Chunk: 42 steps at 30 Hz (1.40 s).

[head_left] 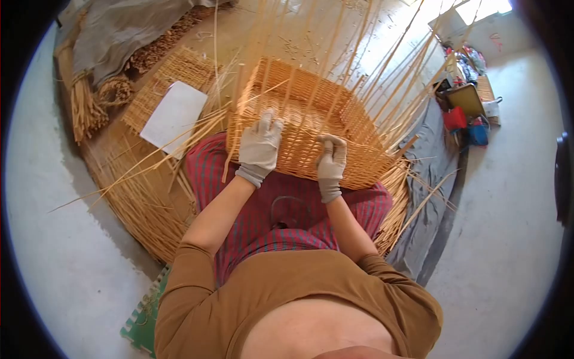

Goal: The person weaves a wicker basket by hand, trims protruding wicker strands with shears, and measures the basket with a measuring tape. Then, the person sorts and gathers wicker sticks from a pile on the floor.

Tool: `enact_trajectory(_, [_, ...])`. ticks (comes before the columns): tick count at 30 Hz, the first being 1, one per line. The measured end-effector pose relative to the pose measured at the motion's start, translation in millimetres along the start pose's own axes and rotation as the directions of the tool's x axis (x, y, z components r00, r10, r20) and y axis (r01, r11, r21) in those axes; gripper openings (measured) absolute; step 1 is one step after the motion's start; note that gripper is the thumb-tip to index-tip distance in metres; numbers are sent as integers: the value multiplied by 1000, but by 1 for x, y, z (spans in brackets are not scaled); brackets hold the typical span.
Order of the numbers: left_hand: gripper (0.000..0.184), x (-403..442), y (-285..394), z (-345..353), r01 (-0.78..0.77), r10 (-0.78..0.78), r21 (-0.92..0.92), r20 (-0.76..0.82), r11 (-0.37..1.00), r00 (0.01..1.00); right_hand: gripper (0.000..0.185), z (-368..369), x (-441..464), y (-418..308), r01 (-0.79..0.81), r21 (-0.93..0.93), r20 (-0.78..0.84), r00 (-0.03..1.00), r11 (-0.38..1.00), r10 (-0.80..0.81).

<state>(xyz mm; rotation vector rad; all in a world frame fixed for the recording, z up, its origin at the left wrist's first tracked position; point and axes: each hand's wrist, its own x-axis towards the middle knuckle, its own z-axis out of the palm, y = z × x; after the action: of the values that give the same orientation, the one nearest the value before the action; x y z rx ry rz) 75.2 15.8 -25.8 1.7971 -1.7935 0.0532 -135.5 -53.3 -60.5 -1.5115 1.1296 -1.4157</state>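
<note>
A rectangular wicker basket (299, 149) rests tilted on my lap, over a red-and-grey striped cloth (263, 206). Long thin stakes rise from its walls. Both hands wear pale gloves with grey cuffs. My left hand (261, 142) lies against the near wall toward its left end, fingers reaching up to the rim. Farther right on the same wall, my right hand (332, 160) has its fingers curled at the rim, thumb close to them. Whatever strand its fingers may hold is too small to make out.
To the left are a woven mat (173, 72) with a white sheet (174, 118) on it, bundled strips (88, 107) and loose reeds (134, 191). More reeds (394, 209) and grey cloth (426, 179) lie right. Farther off stand bags and a chair (465, 100).
</note>
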Motion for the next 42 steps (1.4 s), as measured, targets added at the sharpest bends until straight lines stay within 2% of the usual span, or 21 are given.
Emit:
enact_trajectory(2, [69, 7, 32, -16, -117, 140, -138, 174, 984, 975, 51, 7, 22, -51, 522, -571, 223, 842, 634, -492])
enact_trajectory(5, [69, 15, 62, -13, 113, -103, 1, 429, 994, 898, 48, 30, 62, -91, 469, -704, 211, 855, 533, -474])
enact_trajectory(6, [65, 16, 62, -12, 89, -99, 43, 424, 995, 900, 50, 24, 63, -90, 301, -335, 64, 953, 893, -297])
enact_trajectory(8, [66, 13, 52, 1, 1, -38, 98, 382, 995, 923, 49, -5, 49, -74, 76, 373, -107, 993, 925, -39])
enact_trajectory(11, [67, 21, 65, 25, -82, 27, 185, 280, 979, 960, 43, -78, 12, -19, -247, -138, -84, 968, 959, 237])
enact_trajectory(13, [68, 23, 95, 23, -288, 297, -116, 63, 951, 953, 37, -86, 2, -32, 225, -671, -43, 939, 707, -340])
enact_trajectory(16, [73, 27, 139, 36, -145, 169, -92, 377, 985, 911, 48, -58, 63, -89, 279, -869, 89, 901, 408, -426])
enact_trajectory(18, [65, 31, 145, 31, -34, 49, -38, 504, 999, 862, 51, -61, 78, -98, 281, -813, -13, 867, 510, -499])
enact_trajectory(20, [59, 25, 121, 45, -23, 137, -322, 336, 947, 932, 49, -51, 83, -100, 404, -547, -199, 788, 733, -582])
enact_trajectory(22, [40, 9, 91, 28, 32, 127, -817, 128, 575, 984, 38, -49, 52, -100, 307, -644, -26, 907, 701, -421])
enact_trajectory(24, [35, -21, 39, 39, 35, -212, -866, -83, 499, 974, 25, -26, 12, -92, 304, -356, 240, 944, 884, -227])
enact_trajectory(26, [33, -37, -8, 20, 366, -767, -813, -145, 452, 625, 19, 10, -31, -66, 274, -152, 407, 893, 950, -192])
enact_trajectory(29, [47, -46, -59, 7, 201, -511, -607, -395, 769, 763, 21, 85, -55, -119, 362, -51, 609, 750, 931, -258])
enact_trajectory(30, [47, -51, -67, 13, 215, -529, -606, -403, 766, 747, 31, 104, -62, -135, 234, -179, 680, 731, 956, -52])
enact_trajectory(32, [57, -54, -78, 26, -18, -557, -967, -161, 253, 815, 38, 148, -64, -144, 339, -156, 731, 671, 928, -122])
enact_trajectory(33, [62, -61, -86, 20, -99, -463, -796, 242, -598, 853, 38, 160, -61, -153, 452, -210, 792, 599, 867, -121])
enact_trajectory(34, [62, -62, -87, 22, -120, -472, -791, 229, -600, 852, 38, 165, -63, -150, 468, -208, 801, 585, 859, -125])
enact_trajectory(38, [74, -36, -88, 8, -4, -504, -969, -132, 247, 854, 28, 139, -61, -134, 628, -212, 741, 603, 749, -296])
enact_trajectory(40, [81, -20, -113, -1, 37, -339, -936, -90, 350, 936, 18, 106, -58, -72, 197, 226, 419, 865, 954, -277])
enact_trajectory(41, [88, -13, -121, -5, 76, -195, -887, -16, 456, 981, 23, 91, -44, -75, -126, 345, 331, 943, 930, 5])
enact_trajectory(42, [92, -2, -120, -29, 145, -158, -902, 86, 406, 984, 27, 73, -26, -90, -258, -148, 298, 909, 955, 291])
